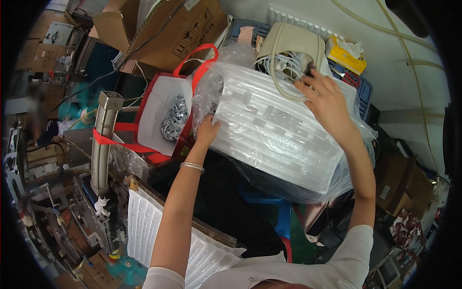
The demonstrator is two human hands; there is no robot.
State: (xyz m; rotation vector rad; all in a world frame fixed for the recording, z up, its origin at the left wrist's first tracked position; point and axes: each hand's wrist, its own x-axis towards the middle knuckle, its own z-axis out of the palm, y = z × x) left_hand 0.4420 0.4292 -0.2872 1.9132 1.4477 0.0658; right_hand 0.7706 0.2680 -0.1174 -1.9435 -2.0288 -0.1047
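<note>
A stack of white plastic trays (284, 137) with ribbed rows lies in front of me, partly wrapped in a clear plastic bag (255, 168). At the stack's left edge, my left hand (208, 131) is closed, its thumb on top and its other fingers mostly hidden. My right hand (326, 98) is over the far right part of the stack, fingers spread and apparently holding nothing. Just beyond its fingertips is a beige handbag (284, 41) with white cables (281, 62) at its mouth. The bag's looped handle (274, 79) hangs over the trays, close to my right fingers.
Left of the trays stands a red-and-white tote bag (149, 115) holding shiny metal parts (175, 118). Behind it leans a large cardboard box (178, 36). A yellow tissue box (345, 55) is at the far right. Another white ribbed tray (207, 255) sits beside my left forearm, near machinery (98, 144).
</note>
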